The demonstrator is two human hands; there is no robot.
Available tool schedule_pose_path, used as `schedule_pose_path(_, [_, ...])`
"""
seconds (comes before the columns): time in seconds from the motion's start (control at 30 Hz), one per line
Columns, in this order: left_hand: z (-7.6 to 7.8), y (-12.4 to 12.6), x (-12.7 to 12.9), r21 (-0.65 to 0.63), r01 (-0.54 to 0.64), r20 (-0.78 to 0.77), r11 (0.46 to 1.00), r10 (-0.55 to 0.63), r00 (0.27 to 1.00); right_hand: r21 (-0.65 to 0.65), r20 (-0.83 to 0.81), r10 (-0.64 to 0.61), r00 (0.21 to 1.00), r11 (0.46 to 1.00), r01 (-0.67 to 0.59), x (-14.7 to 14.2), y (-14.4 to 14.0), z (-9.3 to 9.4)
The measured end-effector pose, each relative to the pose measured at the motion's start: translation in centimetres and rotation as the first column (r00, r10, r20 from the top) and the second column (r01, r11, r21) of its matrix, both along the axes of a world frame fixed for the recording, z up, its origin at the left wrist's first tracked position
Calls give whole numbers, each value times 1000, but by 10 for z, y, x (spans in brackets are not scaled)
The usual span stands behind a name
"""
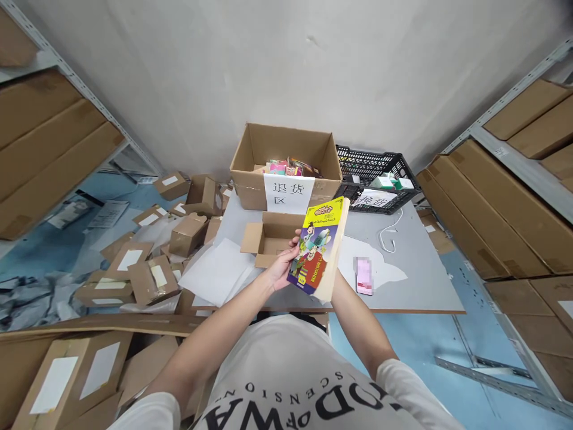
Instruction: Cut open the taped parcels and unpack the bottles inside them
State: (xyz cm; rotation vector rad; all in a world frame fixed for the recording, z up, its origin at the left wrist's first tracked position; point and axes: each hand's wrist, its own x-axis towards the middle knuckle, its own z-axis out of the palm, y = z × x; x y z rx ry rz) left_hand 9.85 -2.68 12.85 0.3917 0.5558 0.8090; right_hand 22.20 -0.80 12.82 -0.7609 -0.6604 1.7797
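Two hands on one item: left hand (281, 266) gripping the near edge of a colourful book (319, 248), right hand hidden behind it, grip not visible. Book held tilted above the counter (416, 280), over a small open carton (271, 236). Beyond: large labelled box (286, 164), black crate (376, 176). Beside: pink packet (363, 276).

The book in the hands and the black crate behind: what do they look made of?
Book: paper, with a glossy printed cover, judging by the bright colours and cream page edges. Crate: probably moulded plastic, matte black, with an open lattice wall.
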Motion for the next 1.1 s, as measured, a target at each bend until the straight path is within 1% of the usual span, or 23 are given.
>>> schedule_pose_path(0.07, [1, 4, 0, 51, 9, -76, 999, -5, 997, -4, -93, -5, 996, 1000, 5, 2, 1, -3])
schedule_pose_path(0.13, [6, 9, -6, 131, 66, -186, 989, -41, 982, -18, -149, -41, 988, 999, 39, 5, 1, -5])
schedule_pose_path(0.17, [10, 11, -11, 167, 99, -237, 981, -57, 970, -23, -149, -72, 986, 997, 69, 7, 2, -6])
schedule_pose_path(0.23, [21, 16, -24, 211, 129, -296, 969, -62, 953, -23, -122, -139, 983, 990, 137, 10, 2, -6])
schedule_pose_path(0.3, [33, 21, -38, 219, 133, -286, 967, -66, 956, -10, -73, -199, 977, 980, 199, 13, 3, -3])
schedule_pose_path(0.37, [42, 25, -50, 231, 145, -247, 962, -86, 965, 5, -5, -222, 975, 975, 222, 16, 4, 2])
schedule_pose_path(0.43, [46, 28, -55, 284, 132, -260, 950, -56, 964, 17, 67, -222, 973, 975, 221, 19, 2, 8])
schedule_pose_path(0.47, [45, 29, -56, 318, 107, -291, 942, -10, 957, 24, 98, -222, 970, 975, 221, 21, 1, 11])
schedule_pose_path(0.53, [39, 29, -54, 366, 23, -355, 930, 117, 928, 46, 141, -237, 961, 971, 233, 24, -3, 15])
schedule_pose_path(0.6, [29, 27, -49, 370, -71, -372, 926, 218, 902, 66, 158, -240, 958, 970, 233, 26, -8, 17])
schedule_pose_path(0.67, [20, 25, -45, 347, -141, -351, 927, 268, 897, 70, 166, -212, 963, 977, 203, 28, -14, 17])
schedule_pose_path(0.77, [11, 21, -43, 315, -161, -321, 935, 264, 910, 68, 176, -180, 968, 983, 171, 31, -19, 15])
schedule_pose_path(0.9, [9, 18, -41, 326, -153, -319, 933, 261, 911, 74, 175, -207, 963, 978, 197, 30, -22, 16])
schedule_pose_path(1.03, [6, 19, -39, 354, -130, -351, 926, 261, 899, 71, 162, -228, 960, 973, 219, 30, -23, 19])
schedule_pose_path(1.1, [5, 18, -38, 372, -151, -381, 916, 299, 875, 76, 162, -240, 957, 970, 231, 31, -24, 21])
